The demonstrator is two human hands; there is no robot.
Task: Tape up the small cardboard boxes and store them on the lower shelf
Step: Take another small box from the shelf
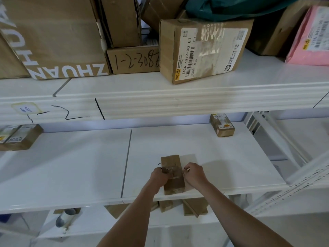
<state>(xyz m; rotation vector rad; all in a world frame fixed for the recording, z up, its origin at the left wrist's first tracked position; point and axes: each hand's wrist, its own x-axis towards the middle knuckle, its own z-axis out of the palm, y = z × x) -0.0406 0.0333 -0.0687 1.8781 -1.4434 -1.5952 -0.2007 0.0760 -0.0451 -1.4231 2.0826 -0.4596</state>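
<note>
A small cardboard box point(172, 173) is seen lying on a white shelf point(71, 166), near the front edge, with clear tape across its top. The box is gripped on its left side by the left hand point(159, 177), whose fingers are curled against the cardboard. On the right side, the right hand point(194, 173) is held with fingers curled, and something thin and pale is pinched between its fingertips just beside the box; whether it is a tape end cannot be told. Both forearms are extended forward from below. Farther back on the same shelf, a small labelled box point(222, 124) is set at the right. Larger cartons point(203, 49) are stacked on the shelf above.
</note>
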